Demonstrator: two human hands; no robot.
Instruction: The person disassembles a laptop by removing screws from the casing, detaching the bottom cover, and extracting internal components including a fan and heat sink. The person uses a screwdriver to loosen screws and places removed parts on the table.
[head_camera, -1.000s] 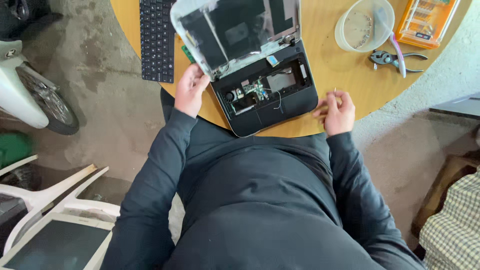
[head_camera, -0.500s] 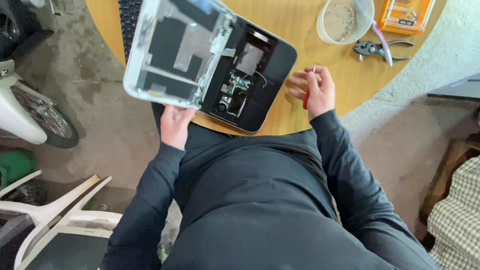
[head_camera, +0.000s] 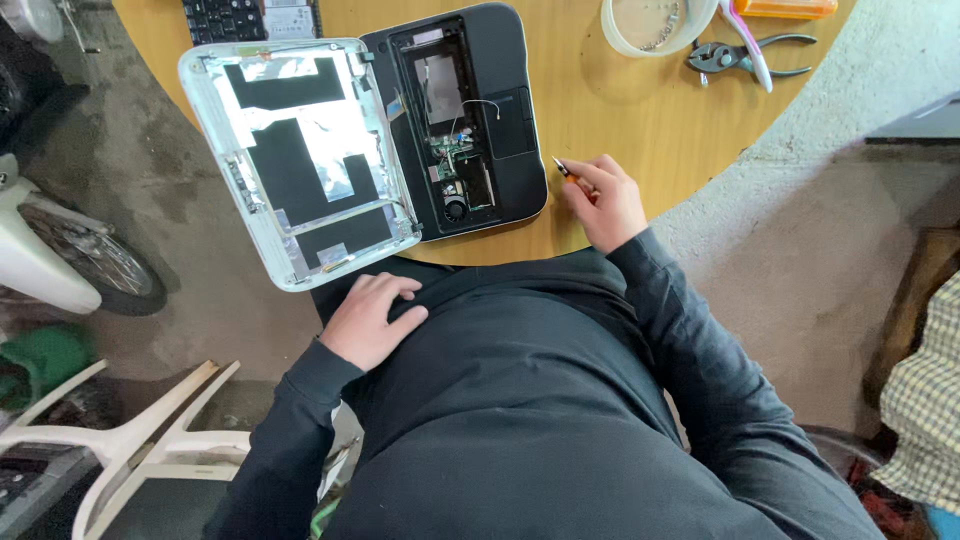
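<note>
An opened laptop lies on the round wooden table (head_camera: 640, 120). Its black base (head_camera: 465, 115) shows bare circuit parts and wires. Its white lid (head_camera: 300, 155) lies folded flat to the left, hanging over the table's edge, with foil and black patches on the inside. My right hand (head_camera: 603, 200) rests on the table just right of the base and holds a small screwdriver (head_camera: 562, 168), tip pointing up-left. My left hand (head_camera: 368, 318) lies on my lap below the lid, fingers spread, holding nothing.
A loose black keyboard (head_camera: 225, 18) lies at the table's top left. A white bowl (head_camera: 655, 22), pliers (head_camera: 745, 55) and an orange box (head_camera: 790, 8) sit at the top right. A scooter wheel (head_camera: 95, 265) and white plastic chair (head_camera: 130, 445) stand left on the concrete floor.
The laptop has been turned and laid flat with its lid opened out to the left. My left hand let go of it and dropped to my lap. My right hand stayed beside the base.
</note>
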